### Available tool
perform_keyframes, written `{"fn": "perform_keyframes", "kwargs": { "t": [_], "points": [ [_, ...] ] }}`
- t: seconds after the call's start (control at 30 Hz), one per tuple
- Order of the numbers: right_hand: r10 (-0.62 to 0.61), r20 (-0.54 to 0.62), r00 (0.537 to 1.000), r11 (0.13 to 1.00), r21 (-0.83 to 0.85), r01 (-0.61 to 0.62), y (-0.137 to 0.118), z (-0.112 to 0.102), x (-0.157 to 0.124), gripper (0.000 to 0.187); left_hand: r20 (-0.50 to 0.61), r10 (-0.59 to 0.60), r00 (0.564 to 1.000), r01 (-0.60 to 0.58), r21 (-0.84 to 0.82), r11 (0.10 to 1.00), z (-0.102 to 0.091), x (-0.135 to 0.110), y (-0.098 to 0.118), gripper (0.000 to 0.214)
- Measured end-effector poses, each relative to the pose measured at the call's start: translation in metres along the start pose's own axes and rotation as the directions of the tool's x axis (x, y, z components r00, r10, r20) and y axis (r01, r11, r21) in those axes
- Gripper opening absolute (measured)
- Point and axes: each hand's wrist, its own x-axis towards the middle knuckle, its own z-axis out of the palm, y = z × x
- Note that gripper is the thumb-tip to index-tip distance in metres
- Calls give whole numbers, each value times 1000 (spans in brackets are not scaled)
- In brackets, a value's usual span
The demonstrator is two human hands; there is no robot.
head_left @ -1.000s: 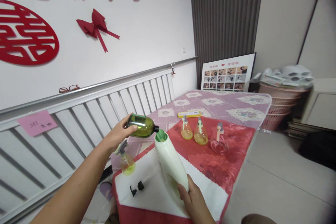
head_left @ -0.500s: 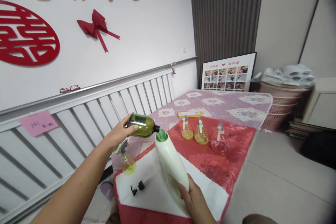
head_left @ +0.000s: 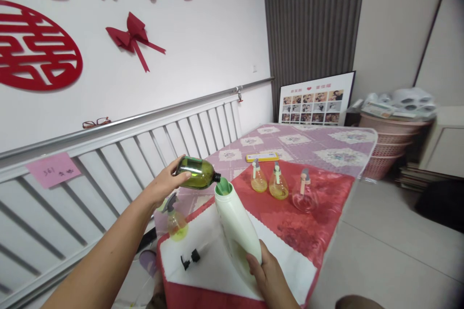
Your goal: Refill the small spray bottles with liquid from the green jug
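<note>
My left hand is closed around a dark green see-through bottle, tipped nearly on its side with its black neck pointing right. That neck is at the green mouth of a large pale green plastic bottle. Low on this bottle, my right hand grips it while it leans toward the left. Liquid shows inside the green bottle. A black pump head lies on the white cloth below. Left of the cloth's middle stands a clear spray bottle with yellow liquid and a grey trigger.
On the red cloth stand two spray bottles with yellow liquid and one with pinkish contents. Behind them lies a yellow flat box. A white radiator runs along the left; stacked pink baskets stand right.
</note>
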Motion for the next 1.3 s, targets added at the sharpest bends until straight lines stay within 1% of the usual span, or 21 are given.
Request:
{"fn": "perform_keyframes", "kwargs": {
  "t": [0.27,0.47,0.77,0.9,1.03,1.17,1.3],
  "points": [
    [-5,-15,1000,1000,9,5,0,1,-1,43,-3,-4,1000,4,7,1000,0,1,0,78],
    [-7,1,1000,1000,-5,7,-2,-1,0,44,-2,0,1000,0,28,1000,-1,2,0,79],
    [3,23,1000,1000,-24,-3,-7,-3,0,44,8,5,1000,-5,6,1000,-1,1,4,80],
    [-3,12,1000,1000,-12,4,-10,-4,1,42,5,2,1000,-2,14,1000,0,1,6,79],
    [14,12,1000,1000,-14,-14,-12,-5,0,45,-7,24,1000,-24,37,999,0,1,8,81],
    [-9,-3,1000,1000,-11,9,-11,-5,0,40,9,48,999,-48,57,997,0,0,11,81],
    [-2,-10,1000,1000,-5,2,-11,-5,1,33,16,56,998,-57,73,996,-1,0,11,80]
  ]
}}
